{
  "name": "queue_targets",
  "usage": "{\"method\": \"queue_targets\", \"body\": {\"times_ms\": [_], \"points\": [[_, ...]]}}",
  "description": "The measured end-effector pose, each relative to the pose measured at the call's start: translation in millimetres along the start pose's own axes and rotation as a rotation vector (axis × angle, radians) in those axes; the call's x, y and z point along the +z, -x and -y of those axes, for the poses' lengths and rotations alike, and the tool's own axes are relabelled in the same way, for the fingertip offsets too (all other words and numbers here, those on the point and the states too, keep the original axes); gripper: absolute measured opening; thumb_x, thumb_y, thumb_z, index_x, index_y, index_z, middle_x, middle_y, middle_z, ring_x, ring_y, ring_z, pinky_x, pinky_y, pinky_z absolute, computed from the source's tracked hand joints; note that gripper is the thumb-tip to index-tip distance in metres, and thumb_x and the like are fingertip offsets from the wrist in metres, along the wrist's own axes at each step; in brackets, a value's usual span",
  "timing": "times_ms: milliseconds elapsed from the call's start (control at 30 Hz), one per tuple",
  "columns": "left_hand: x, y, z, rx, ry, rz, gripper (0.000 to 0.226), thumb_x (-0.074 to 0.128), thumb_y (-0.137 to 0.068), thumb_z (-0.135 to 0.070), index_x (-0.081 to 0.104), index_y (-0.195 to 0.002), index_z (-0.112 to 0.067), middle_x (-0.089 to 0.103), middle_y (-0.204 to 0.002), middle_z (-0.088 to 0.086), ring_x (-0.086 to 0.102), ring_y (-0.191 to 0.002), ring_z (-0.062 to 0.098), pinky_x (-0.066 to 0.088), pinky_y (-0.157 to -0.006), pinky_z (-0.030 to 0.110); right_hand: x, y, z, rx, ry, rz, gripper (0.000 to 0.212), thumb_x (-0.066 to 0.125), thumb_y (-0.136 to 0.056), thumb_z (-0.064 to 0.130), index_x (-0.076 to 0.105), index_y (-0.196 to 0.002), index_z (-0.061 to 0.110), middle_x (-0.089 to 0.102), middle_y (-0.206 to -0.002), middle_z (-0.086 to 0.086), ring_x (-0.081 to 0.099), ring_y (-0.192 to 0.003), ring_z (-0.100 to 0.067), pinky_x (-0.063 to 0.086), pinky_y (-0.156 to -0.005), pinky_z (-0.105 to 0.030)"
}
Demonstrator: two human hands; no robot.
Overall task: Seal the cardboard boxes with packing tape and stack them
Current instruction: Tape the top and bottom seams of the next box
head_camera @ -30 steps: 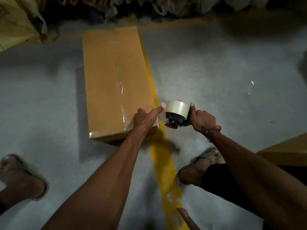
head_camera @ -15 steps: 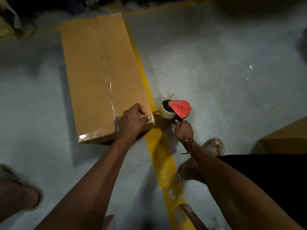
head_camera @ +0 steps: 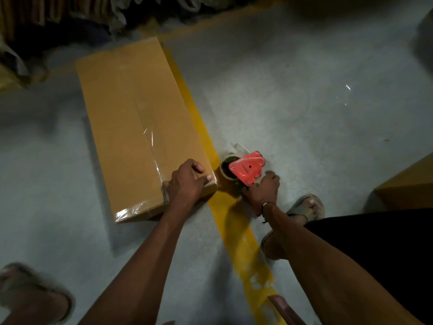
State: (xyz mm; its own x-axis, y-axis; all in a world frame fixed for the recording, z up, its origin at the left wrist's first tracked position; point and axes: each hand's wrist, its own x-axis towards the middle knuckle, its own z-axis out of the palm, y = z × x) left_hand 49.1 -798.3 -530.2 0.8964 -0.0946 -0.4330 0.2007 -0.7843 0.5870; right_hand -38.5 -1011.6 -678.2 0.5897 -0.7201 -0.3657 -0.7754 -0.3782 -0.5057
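A long brown cardboard box (head_camera: 131, 118) lies on the grey floor, with clear tape along its top seam and over its near end. My left hand (head_camera: 187, 181) presses down on the box's near right corner, fingers curled over the edge and thumb on the near side. Just right of that corner a red tape dispenser (head_camera: 246, 167) with its tape roll (head_camera: 226, 170) rests on the floor, red plate facing up. My right hand (head_camera: 264, 188) grips its handle from the near side; the handle itself is hidden under the hand.
A yellow floor line (head_camera: 234, 221) runs along the box's right side towards me. Another cardboard box (head_camera: 407, 186) sits at the right edge. My sandalled feet (head_camera: 304, 209) stand close by. Dark piled cardboard and bags (head_camera: 70, 17) line the far side.
My right hand has brought the dispenser down from the box's corner to the floor and turned it red side up. My left hand left the roll and settled on the box corner.
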Motion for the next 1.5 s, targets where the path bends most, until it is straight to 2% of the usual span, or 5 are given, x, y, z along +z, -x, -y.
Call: {"method": "queue_targets", "body": {"times_ms": [100,333,633,967,1500], "points": [[-2.1,0.5,-2.1,-0.009,0.01,0.004,0.029,0.085,-0.08,-0.042,0.06,-0.089,-0.03,0.063,-0.08,-0.01,0.064,-0.092,0.02,0.04,-0.09,0.042,-19.9,19.0,41.3,-0.124,-0.269,-0.283,0.027,0.051,-0.089,0.016,0.057,-0.113,0.003,0.059,-0.113,-0.02,0.055,-0.106,-0.039,0.045,-0.09,-0.046],[-3.1,2.3,-4.8,-0.012,0.001,0.017,0.029,0.084,-0.082,-0.041,0.058,-0.089,-0.03,0.062,-0.081,-0.011,0.064,-0.095,0.022,0.041,-0.095,0.045,3.6,25.7,134.3,-0.13,-0.679,0.415,0.017,0.052,-0.105,0.031,0.058,-0.113,0.016,0.064,-0.09,-0.002,0.061,-0.078,-0.018,0.053,-0.074,-0.038],[1.7,-2.4,2.5,0.019,-0.024,-0.021,0.029,0.082,-0.083,-0.043,0.059,-0.092,-0.028,0.064,-0.082,-0.01,0.062,-0.09,0.017,0.036,-0.088,0.041,36.8,28.7,138.9,0.051,-0.879,0.481,0.033,0.045,-0.109,0.025,0.058,-0.127,0.0,0.065,-0.111,-0.023,0.061,-0.084,-0.018,0.055,-0.075,-0.023],[-7.7,-7.8,15.2,0.156,0.055,0.049,0.016,0.079,-0.086,-0.038,0.067,-0.087,-0.028,0.059,-0.069,-0.015,0.058,-0.073,0.012,0.04,-0.068,0.029,-3.5,20.9,154.5,-0.556,-0.295,0.012,0.017,0.044,-0.104,0.031,0.058,-0.108,0.021,0.065,-0.095,0.002,0.061,-0.087,-0.017,0.049,-0.074,-0.04],[-57.6,15.0,90.6,0.54,-0.23,0.078,0.017,0.071,-0.093,-0.035,0.06,-0.099,-0.024,0.054,-0.094,-0.005,0.049,-0.091,0.017,0.042,-0.07,0.04,-37.6,56.9,164.3,-1.361,0.396,0.609,0.029,0.062,-0.097,0.034,0.058,-0.118,0.015,0.06,-0.11,-0.008,0.054,-0.1,-0.026,0.043,-0.078,-0.038]]}}
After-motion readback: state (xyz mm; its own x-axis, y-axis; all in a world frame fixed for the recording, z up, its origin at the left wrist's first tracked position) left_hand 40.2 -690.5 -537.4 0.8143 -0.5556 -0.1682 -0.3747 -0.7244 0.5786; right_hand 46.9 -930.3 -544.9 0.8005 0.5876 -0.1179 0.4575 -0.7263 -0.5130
